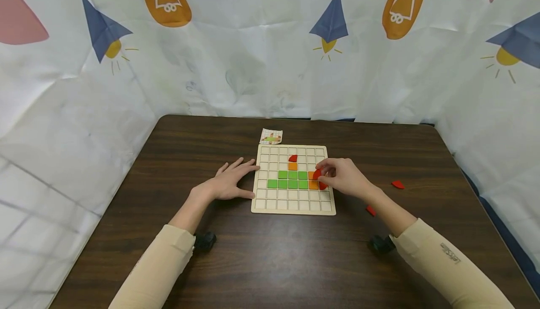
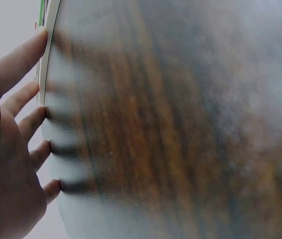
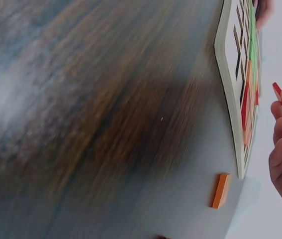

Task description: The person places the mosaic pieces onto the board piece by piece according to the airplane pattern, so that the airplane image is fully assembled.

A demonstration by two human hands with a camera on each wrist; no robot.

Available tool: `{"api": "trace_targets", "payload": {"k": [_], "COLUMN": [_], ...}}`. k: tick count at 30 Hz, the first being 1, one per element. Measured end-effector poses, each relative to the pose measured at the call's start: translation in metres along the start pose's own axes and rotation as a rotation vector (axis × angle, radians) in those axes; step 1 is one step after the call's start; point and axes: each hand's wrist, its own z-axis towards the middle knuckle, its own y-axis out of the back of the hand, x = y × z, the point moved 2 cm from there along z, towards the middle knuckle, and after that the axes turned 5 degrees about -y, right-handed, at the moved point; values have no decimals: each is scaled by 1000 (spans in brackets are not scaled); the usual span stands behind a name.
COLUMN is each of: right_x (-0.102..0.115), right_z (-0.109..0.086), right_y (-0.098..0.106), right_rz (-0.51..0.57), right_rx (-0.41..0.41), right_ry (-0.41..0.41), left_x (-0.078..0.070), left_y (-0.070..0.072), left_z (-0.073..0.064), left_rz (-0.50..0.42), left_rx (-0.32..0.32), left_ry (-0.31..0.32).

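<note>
A pale square grid board (image 1: 292,202) lies on the table with flat green squares (image 1: 293,179), orange squares (image 1: 313,184) and red curved pieces (image 1: 293,158) in its cells. My right hand (image 1: 343,176) is over the board's right side, pinching a small red piece (image 3: 278,92) between thumb and fingers. Just below that hand another red piece (image 1: 323,186) sits on the board, partly covered. My left hand (image 1: 228,181) spreads its fingers beside the left edge, with thumb and forefinger touching the board. In the left wrist view, its fingertips (image 2: 41,37) meet the board's rim.
A small picture card (image 1: 271,136) with a coloured grid pattern lies against the board's top edge. To the right, two loose red pieces (image 1: 398,184) lie on the dark wooden table (image 1: 291,262), one partly under the right forearm. A patterned white curtain (image 1: 270,74) hangs behind.
</note>
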Motion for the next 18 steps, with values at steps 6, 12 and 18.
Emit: {"api": "trace_targets", "payload": {"k": [6,12,18], "right_x": [7,10,13], "right_z": [5,8,10], "right_y": [-5,-9,-13], "right_rz": [-5,-17,-5], "right_rx": [20,29,41], "right_ry": [4,23,33], "left_x": [0,0,0], "left_y": [0,0,0], "left_z": [0,0,0], "left_rz": [6,3,0], "left_rx": [-2,-2,0], "left_ry": [0,-1,3]}}
